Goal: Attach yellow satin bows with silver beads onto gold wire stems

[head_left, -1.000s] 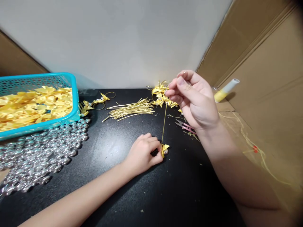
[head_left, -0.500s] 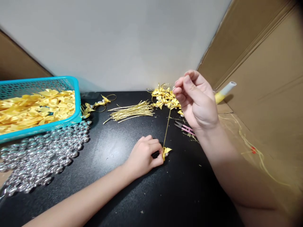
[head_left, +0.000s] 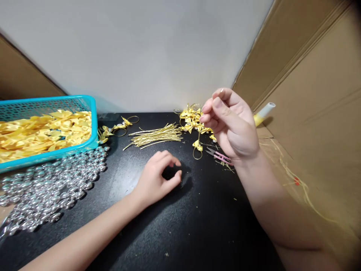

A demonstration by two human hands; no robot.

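My left hand [head_left: 158, 178] is just above the black table, thumb and fingers apart, holding nothing. My right hand [head_left: 234, 124] is raised, thumb pressed to the fingertips in a pinch on a thin gold cord [head_left: 199, 137]. From that cord a small yellow ribbon bow [head_left: 197, 145] with a silver bead and a loop hangs below and left of the hand. Behind it lies a pile of finished-looking yellow bows [head_left: 191, 117]. Beneath my right wrist are pink-handled thread snips [head_left: 220, 155].
A blue basket [head_left: 94, 130] of yellow ribbon pieces stands at the left, with many silver beads [head_left: 56, 188] spread before it. Cut gold cords [head_left: 158, 135] lie at mid-table beside a few beaded bows [head_left: 113, 128]. Cardboard [head_left: 310, 113] and a white-yellow tube [head_left: 264, 113] are at right.
My left hand has let go of the bow and drawn back left, opening. The bow has swung up and away on the cord still pinched by my right hand.
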